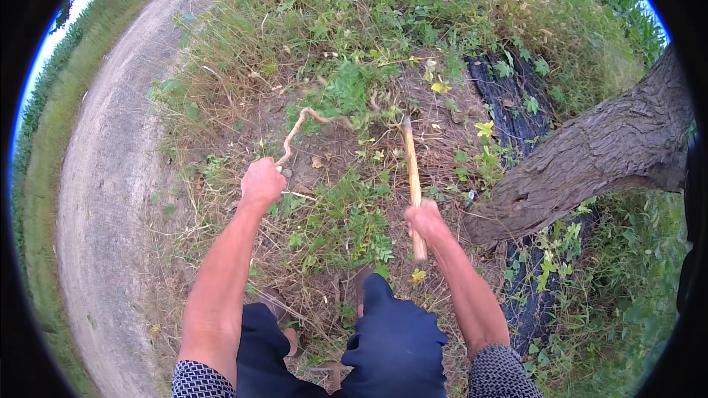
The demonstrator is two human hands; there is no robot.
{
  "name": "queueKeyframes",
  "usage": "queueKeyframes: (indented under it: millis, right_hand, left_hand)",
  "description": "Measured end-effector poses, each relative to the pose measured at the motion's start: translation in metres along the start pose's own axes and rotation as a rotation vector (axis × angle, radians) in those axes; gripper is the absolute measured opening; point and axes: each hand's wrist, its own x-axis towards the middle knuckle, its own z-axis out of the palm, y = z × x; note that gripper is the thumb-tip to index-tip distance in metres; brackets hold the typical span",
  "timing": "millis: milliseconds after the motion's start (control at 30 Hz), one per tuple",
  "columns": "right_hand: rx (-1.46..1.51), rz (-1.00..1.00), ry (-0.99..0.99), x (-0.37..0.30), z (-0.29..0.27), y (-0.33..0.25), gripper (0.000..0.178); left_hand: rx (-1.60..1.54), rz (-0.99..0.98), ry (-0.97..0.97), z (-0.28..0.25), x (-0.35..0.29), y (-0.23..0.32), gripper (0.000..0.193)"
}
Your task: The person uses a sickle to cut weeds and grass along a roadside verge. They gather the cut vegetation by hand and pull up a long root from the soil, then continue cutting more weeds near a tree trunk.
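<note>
My left hand (262, 180) is closed round the near end of a crooked, bare brown stick (293, 133). The stick bends up and to the right, and its far end runs in among green leafy plants (352, 88). My right hand (425, 220) grips a tool with a straight, pale wooden handle (412, 158), the butt end showing below my fist. At its far end is a dark metal collar, close to the plants and the stick's far end. The tool's head is hard to make out among the stems, so I cannot tell its kind.
A thick, leaning tree trunk (590, 147) stands close on the right. Black sheeting (516, 103) lies on the ground behind and below it. Weeds and dry stalks cover much of the soil round my feet. A pale dirt track (110, 199) curves along the left.
</note>
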Motion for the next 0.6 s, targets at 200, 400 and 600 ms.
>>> queueKeyframes:
  millis: [200, 400, 600]
  right_hand:
    - [-0.164, -0.001, -0.015, -0.177, -0.076, 0.065, 0.029]
    - [0.021, -0.128, 0.154, -0.111, -0.072, 0.031, 0.018]
    - [0.198, -0.254, 0.267, 0.065, -0.042, -0.069, 0.018]
  left_hand:
    - [-0.020, 0.105, -0.020, 0.007, -0.003, -0.016, 0.022]
    - [0.099, 0.110, -0.003, -0.002, -0.006, -0.049, 0.021]
    - [0.110, 0.152, -0.031, 0.001, -0.004, -0.045, 0.021]
